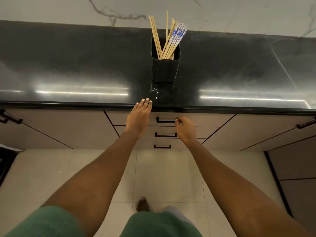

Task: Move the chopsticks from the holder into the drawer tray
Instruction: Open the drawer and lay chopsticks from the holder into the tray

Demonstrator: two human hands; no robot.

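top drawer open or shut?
Shut. The top drawer sits flush with the drawers below, under the counter edge. The right hand is at its handle.

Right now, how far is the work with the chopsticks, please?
Nothing is moved yet: all chopsticks stand in the black holder on the counter. In hand: the right hand is at the top drawer handle, grip unclear, while the left hand rests open on the counter edge. Left: open the drawer, then transfer every chopstick to its tray, not visible yet.
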